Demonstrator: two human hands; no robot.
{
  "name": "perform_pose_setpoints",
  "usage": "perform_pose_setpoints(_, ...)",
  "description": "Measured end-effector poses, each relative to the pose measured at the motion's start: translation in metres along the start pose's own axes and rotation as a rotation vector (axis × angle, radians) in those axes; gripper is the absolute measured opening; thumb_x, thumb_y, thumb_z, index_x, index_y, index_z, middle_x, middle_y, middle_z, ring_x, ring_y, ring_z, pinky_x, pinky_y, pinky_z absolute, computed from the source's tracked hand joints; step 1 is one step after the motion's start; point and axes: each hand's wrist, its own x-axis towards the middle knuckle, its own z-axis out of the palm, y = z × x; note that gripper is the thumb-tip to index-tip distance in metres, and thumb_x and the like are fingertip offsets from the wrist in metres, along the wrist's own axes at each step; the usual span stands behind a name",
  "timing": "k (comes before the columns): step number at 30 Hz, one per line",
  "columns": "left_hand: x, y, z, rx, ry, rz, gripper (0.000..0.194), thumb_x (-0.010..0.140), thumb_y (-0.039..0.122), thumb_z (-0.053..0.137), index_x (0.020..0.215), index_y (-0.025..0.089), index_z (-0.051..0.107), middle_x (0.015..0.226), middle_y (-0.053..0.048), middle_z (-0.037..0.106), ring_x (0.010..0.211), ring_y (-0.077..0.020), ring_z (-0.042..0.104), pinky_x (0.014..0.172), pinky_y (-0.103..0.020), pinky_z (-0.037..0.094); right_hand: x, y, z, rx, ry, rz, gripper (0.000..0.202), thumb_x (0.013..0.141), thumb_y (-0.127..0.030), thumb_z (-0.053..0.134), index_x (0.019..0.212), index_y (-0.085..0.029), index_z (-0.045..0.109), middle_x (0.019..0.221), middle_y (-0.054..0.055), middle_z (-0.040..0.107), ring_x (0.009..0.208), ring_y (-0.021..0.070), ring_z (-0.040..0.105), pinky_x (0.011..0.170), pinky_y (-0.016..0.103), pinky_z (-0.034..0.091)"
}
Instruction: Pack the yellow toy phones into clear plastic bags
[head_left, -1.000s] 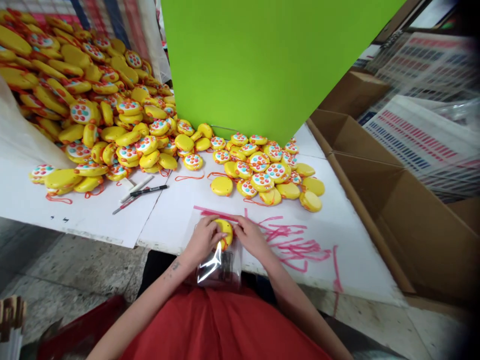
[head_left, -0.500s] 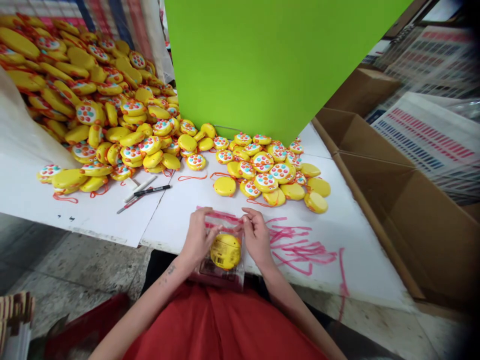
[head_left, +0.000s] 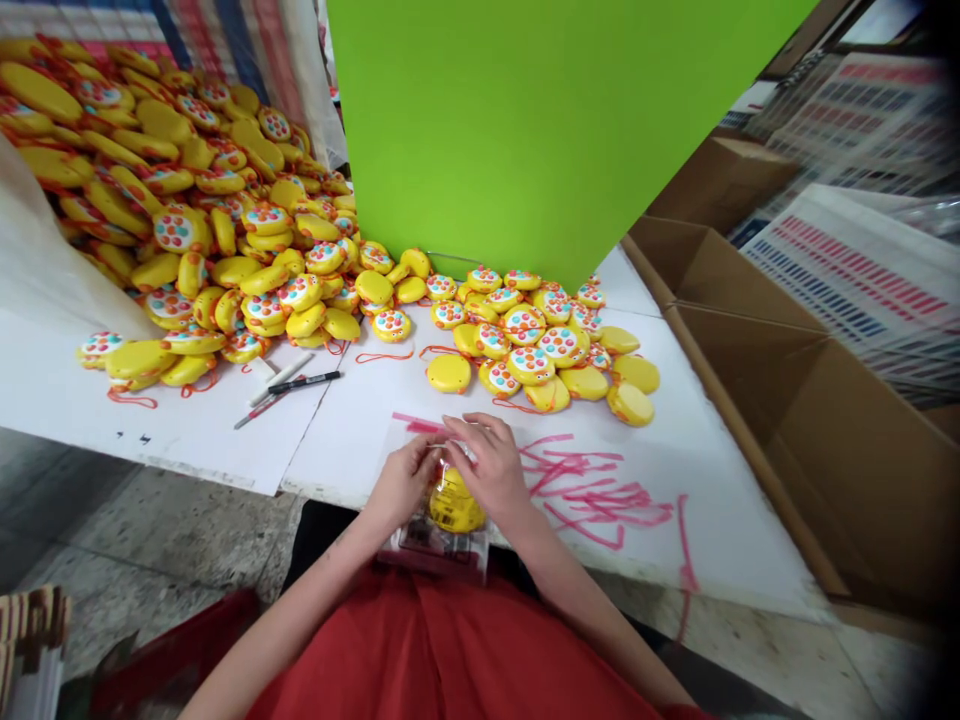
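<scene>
A yellow toy (head_left: 456, 503) lies flat-side up inside a clear plastic bag (head_left: 446, 555) at the table's front edge, close to my red top. Dark print, a barcode among it, shows over the toy. My left hand (head_left: 405, 483) is closed on the bag's upper left edge, thumb and fingertips together. From the right, my right hand (head_left: 491, 470) lies across the bag's top, its fingers bent and meeting the left fingertips. The bag's upper edge is partly hidden under the fingers. Pink strips (head_left: 420, 424) lie just beyond the hands.
Yellow toys with coloured dots (head_left: 262, 220) spill from a large sack at left. A smaller heap (head_left: 532, 350) lies ahead, before a tall green panel (head_left: 525, 130). Pens (head_left: 304, 382) lie at left. More pink strips (head_left: 600, 490) lie at right, beside a cardboard box (head_left: 810, 400).
My right hand has moved left over the top of the bag and now meets my left hand. The bag's top edge, spread between both hands before, is now drawn in under the fingers.
</scene>
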Motion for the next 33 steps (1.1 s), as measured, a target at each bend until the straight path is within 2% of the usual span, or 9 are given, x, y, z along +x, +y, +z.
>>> perform_pose_setpoints(6,0.000,0.009,0.002,0.376,-0.016,0.135,0.028,0.088,0.019,0.039,0.106,0.015,0.060,0.090,-0.010,0.069,0.079,-0.0199,0.064,0.071,-0.028,0.046,0.003,-0.007,0.008,-0.145,-0.023,-0.116,0.040,0.089,-0.013,0.046,0.127,-0.025,0.056,0.091,0.006,0.069,0.102,0.0233,0.054,0.090,0.041,0.042)
perform_pose_setpoints(11,0.004,0.001,0.004,0.406,-0.056,0.153,0.031,0.089,0.019,0.039,0.112,0.018,0.060,0.099,-0.008,0.070,0.087,-0.0191,0.065,0.078,-0.028,0.047,0.008,0.010,0.009,-0.114,0.039,0.057,0.029,0.082,-0.012,0.052,0.108,-0.021,0.062,0.083,0.004,0.068,0.090,0.0234,0.053,0.085,0.041,0.040)
perform_pose_setpoints(14,0.009,-0.010,0.002,0.239,-0.048,0.076,0.030,0.091,0.026,0.039,0.108,0.019,0.062,0.099,-0.006,0.070,0.089,-0.0183,0.064,0.079,-0.028,0.048,0.001,0.052,-0.004,-0.075,0.123,0.259,0.018,0.078,-0.017,0.053,0.092,-0.020,0.062,0.084,0.005,0.068,0.088,0.0237,0.054,0.084,0.041,0.042)
perform_pose_setpoints(18,0.016,-0.033,-0.003,-0.091,-0.007,-0.118,0.027,0.086,0.035,0.047,0.100,0.016,0.060,0.087,-0.005,0.067,0.072,-0.0156,0.061,0.059,-0.025,0.049,-0.030,0.130,-0.043,-0.216,0.141,0.629,0.015,0.071,-0.024,0.051,0.075,-0.020,0.064,0.076,0.006,0.067,0.081,0.0243,0.057,0.082,0.041,0.043)
perform_pose_setpoints(23,0.021,-0.048,-0.006,-0.352,-0.044,-0.183,0.034,0.081,0.043,0.056,0.098,0.015,0.057,0.087,-0.005,0.067,0.066,-0.0124,0.060,0.056,-0.023,0.047,-0.078,0.185,-0.087,-0.438,0.009,0.979,0.033,0.070,-0.038,0.056,0.094,-0.021,0.070,0.101,0.013,0.067,0.101,0.0339,0.056,0.088,0.052,0.041)
perform_pose_setpoints(26,0.022,-0.046,-0.007,-0.313,-0.044,-0.186,0.036,0.079,0.045,0.061,0.096,0.014,0.061,0.077,-0.002,0.066,0.063,-0.0118,0.058,0.057,-0.022,0.044,-0.083,0.178,-0.093,-0.651,0.114,0.867,0.054,0.067,-0.038,0.062,0.117,-0.017,0.062,0.136,0.019,0.047,0.129,0.0435,0.034,0.099,0.063,0.028)
perform_pose_setpoints(28,0.023,-0.044,-0.007,-0.308,-0.034,-0.188,0.037,0.077,0.045,0.063,0.095,0.014,0.062,0.075,-0.002,0.066,0.064,-0.0124,0.059,0.060,-0.023,0.044,-0.074,0.163,-0.087,-0.688,0.246,0.708,0.056,0.071,-0.029,0.058,0.125,-0.015,0.056,0.143,0.019,0.038,0.134,0.0408,0.028,0.103,0.061,0.025)
perform_pose_setpoints(30,0.023,-0.043,-0.008,-0.350,-0.039,-0.189,0.035,0.076,0.045,0.066,0.092,0.014,0.062,0.076,-0.002,0.067,0.068,-0.0137,0.061,0.064,-0.024,0.045,-0.058,0.142,-0.074,-0.583,0.244,0.569,0.044,0.077,-0.026,0.053,0.119,-0.014,0.059,0.131,0.018,0.050,0.126,0.0352,0.040,0.102,0.055,0.030)
perform_pose_setpoints(33,0.022,-0.044,-0.010,-0.434,-0.070,-0.180,0.033,0.075,0.045,0.067,0.084,0.015,0.059,0.078,-0.002,0.069,0.074,-0.0149,0.063,0.070,-0.025,0.046,-0.033,0.104,-0.042,-0.301,0.003,0.415,0.027,0.086,-0.034,0.048,0.096,-0.018,0.068,0.098,0.012,0.067,0.098,0.0278,0.057,0.092,0.047,0.039)
